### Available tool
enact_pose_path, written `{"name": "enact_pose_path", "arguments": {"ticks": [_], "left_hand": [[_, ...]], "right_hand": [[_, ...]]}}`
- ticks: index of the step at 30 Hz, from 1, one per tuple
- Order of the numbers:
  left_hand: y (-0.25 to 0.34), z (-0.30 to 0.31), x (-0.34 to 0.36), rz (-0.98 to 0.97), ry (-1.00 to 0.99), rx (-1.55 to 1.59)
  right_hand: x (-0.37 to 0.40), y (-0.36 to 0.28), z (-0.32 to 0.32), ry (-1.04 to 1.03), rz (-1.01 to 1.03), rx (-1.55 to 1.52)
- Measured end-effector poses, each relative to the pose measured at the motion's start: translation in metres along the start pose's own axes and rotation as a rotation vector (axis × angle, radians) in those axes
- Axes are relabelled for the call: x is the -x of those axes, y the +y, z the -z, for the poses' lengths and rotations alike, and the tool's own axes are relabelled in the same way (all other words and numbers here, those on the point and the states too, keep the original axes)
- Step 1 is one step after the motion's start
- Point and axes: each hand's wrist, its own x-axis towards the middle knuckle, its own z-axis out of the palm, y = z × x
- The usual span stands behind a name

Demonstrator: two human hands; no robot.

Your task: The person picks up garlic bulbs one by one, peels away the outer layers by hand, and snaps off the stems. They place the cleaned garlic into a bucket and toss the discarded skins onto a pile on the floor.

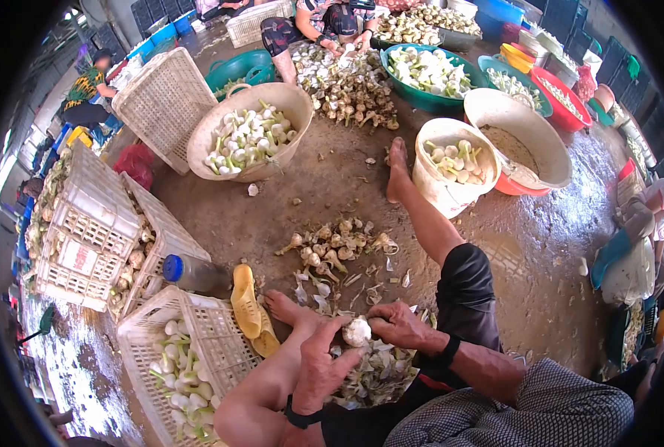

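Observation:
Over my lap, my left hand [323, 366] grips a white garlic bulb [357, 332] between its fingers and thumb. My right hand [405, 328] is closed at the bulb's right side, its fingers curled. Whatever those fingers hold, if anything, is hidden. Loose papery skins [377, 372] are heaped below both hands. On the floor past my bent leg lies a small pile of unpeeled garlic bulbs [324, 249], with scraps of skin around it.
At my left, a white crate [231, 339] holds peeled garlic beside yellow slippers [248, 302] and a blue-lidded jar [198, 273]. Ahead stand a beige basin [287, 153] and a white bucket [451, 192] of garlic. Another person [332, 26] sits behind a large garlic pile [347, 86].

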Motion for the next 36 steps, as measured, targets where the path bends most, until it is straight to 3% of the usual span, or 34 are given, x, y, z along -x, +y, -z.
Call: {"name": "enact_pose_path", "arguments": {"ticks": [1, 3, 4, 6, 7, 8, 11, 13, 14, 16, 17, 22, 26, 28, 32, 34, 36], "left_hand": [[-0.001, 0.000, 0.001, 0.129, -0.035, 0.240], [0.005, 0.006, 0.003, 0.116, -0.037, 0.381], [0.008, 0.009, 0.004, 0.105, -0.038, 0.524], [0.013, 0.011, 0.006, 0.141, -0.028, 0.674], [0.015, 0.014, 0.007, 0.136, -0.045, 0.808], [0.017, 0.015, 0.007, 0.127, -0.063, 0.941], [0.012, 0.019, 0.004, 0.053, -0.103, 0.974], [0.012, 0.020, 0.003, 0.026, -0.132, 0.995], [0.016, 0.018, 0.002, 0.027, -0.108, 1.000], [0.017, 0.015, 0.002, 0.026, -0.089, 1.009], [0.014, 0.012, 0.002, 0.051, -0.047, 0.955], [0.007, 0.011, 0.003, 0.110, 0.027, 0.817], [0.010, 0.014, 0.003, 0.137, -0.051, 0.911], [0.009, 0.015, 0.003, 0.135, -0.066, 0.920], [0.012, 0.014, 0.003, 0.154, -0.087, 0.915], [0.015, 0.014, 0.004, 0.143, -0.100, 0.923], [0.017, 0.013, 0.004, 0.101, -0.113, 0.945]], "right_hand": [[-0.002, 0.020, -0.006, 0.002, 0.002, -0.002], [0.001, 0.059, -0.019, 0.037, 0.176, 0.327], [0.008, 0.070, -0.019, 0.038, 0.177, 0.329], [0.019, 0.073, -0.017, -0.384, 0.136, 0.660], [0.021, 0.068, -0.019, -0.517, 0.115, 0.830], [0.022, 0.062, -0.018, -0.515, 0.114, 0.830], [0.022, 0.035, -0.012, -0.523, 0.095, 0.734], [0.019, 0.026, -0.007, -0.165, 0.182, 0.236], [0.019, 0.013, -0.002, -0.166, 0.183, 0.237], [0.022, -0.012, 0.009, -0.140, -0.071, -0.172], [0.021, -0.007, 0.010, -0.125, 0.010, -0.253], [0.032, -0.046, 0.017, -0.198, 0.070, -0.275], [0.035, -0.050, 0.019, -0.272, 0.136, -0.178], [0.034, -0.045, 0.018, -0.247, 0.300, -0.025], [0.038, -0.053, 0.022, -0.254, 0.135, -0.101], [0.038, -0.052, 0.022, -0.318, 0.003, -0.305], [0.040, -0.047, 0.015, -0.306, 0.020, -0.397]]}}
